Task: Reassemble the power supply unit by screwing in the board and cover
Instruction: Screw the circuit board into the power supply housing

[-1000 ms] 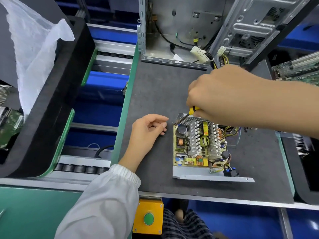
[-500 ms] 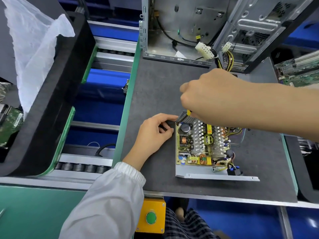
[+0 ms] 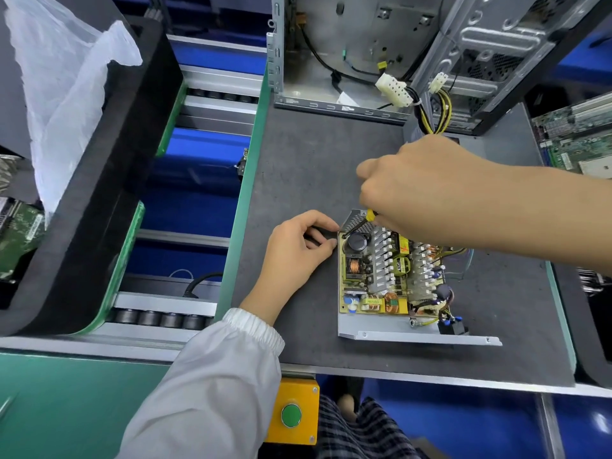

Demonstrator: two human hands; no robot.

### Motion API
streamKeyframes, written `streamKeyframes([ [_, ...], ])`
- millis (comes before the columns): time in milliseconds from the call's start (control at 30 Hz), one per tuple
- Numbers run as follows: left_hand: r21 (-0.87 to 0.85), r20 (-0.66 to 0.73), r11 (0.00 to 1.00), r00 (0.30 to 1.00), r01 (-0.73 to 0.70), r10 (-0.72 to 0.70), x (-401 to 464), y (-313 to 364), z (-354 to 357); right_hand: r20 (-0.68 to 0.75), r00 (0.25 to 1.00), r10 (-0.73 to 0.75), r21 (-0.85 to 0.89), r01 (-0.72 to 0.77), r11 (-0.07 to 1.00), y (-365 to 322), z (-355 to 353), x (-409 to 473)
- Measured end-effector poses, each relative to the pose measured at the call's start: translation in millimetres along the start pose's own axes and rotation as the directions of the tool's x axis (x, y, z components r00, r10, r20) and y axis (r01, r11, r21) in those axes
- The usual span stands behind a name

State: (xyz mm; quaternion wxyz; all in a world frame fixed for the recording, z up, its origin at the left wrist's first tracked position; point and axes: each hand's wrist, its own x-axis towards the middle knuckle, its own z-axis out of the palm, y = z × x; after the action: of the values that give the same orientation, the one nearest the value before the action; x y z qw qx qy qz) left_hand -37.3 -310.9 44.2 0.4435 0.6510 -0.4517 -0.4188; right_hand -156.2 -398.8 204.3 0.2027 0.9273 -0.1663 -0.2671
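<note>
Power supply board (image 3: pixel 381 276), seated in its open metal chassis (image 3: pixel 414 336) on the grey mat (image 3: pixel 298 167): keep screwdriver (image 3: pixel 362 220), gripped in right hand (image 3: pixel 424 193), upright on the far-left corner screw, press while turning, with left hand (image 3: pixel 298 250), fingers curled, bracing the chassis edge.

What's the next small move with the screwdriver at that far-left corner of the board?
Probably turn the screwdriver to seat the corner screw: its tip sits at the circuit board's far-left corner, the right hand grips it, and the left hand braces the metal case.
</note>
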Motion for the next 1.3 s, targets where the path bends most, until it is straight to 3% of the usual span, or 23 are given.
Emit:
streamKeyframes([
  [967, 0.078, -0.042, 0.997, 0.999, -0.018, 0.021, 0.3, -2.2, 1.8, 0.025, 0.999, -0.036, -0.091, 0.038, 0.995, -7.5, -13.6, 1.6],
  [1300, 0.107, -0.064, 0.993, 0.997, -0.042, 0.049, 0.2, -2.4, 4.0, 0.035, 0.999, -0.028, -0.036, 0.029, 0.999, -10.9, -18.0, 1.3],
])
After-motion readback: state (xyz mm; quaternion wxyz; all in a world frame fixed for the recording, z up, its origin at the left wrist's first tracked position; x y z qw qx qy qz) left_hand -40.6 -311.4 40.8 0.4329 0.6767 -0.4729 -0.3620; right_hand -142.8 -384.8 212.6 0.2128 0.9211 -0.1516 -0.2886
